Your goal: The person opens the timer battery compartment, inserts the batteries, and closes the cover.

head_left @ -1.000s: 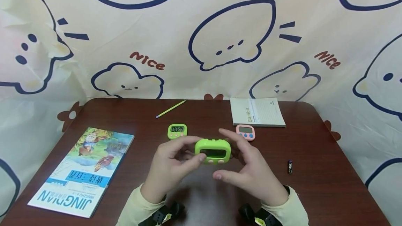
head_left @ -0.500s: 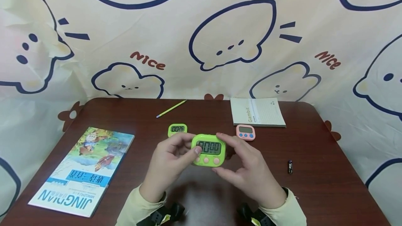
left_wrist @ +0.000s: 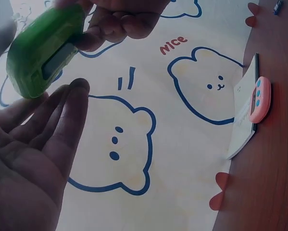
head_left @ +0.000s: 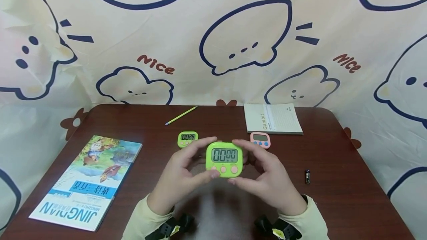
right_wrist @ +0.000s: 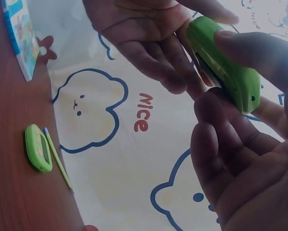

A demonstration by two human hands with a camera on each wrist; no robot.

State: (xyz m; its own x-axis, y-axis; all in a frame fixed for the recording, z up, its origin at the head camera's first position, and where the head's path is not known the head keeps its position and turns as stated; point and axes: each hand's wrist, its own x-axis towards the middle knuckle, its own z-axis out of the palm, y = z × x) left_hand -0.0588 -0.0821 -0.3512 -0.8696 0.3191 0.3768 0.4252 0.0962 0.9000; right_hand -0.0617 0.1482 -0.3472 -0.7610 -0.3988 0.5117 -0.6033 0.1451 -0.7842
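Note:
A green digital timer (head_left: pixel 224 160) with pink buttons is held up over the table, its screen showing zeros and facing the head camera. My left hand (head_left: pixel 181 177) grips its left side, thumb at the lower left corner by a button. On the opposite side, my right hand (head_left: pixel 267 177) holds the right edge, index finger on the top corner and thumb by the bottom one. In the left wrist view the timer (left_wrist: pixel 31 62) has a dark rectangular patch on its back. The other fingers are partly hidden behind it in the head view.
Behind the hands lie a second green timer (head_left: pixel 187 136) reading 00 26 and a pink timer (head_left: pixel 260 140). A notebook (head_left: pixel 273 119) and a pencil (head_left: pixel 181 115) lie at the back. At left is a picture-covered book (head_left: pixel 90 180); at right, a small battery (head_left: pixel 307 176).
The held timer has tipped from a dark, angled screen to face the head camera, its digits now showing. My right fingers have come onto its right side, and my left thumb has slid down.

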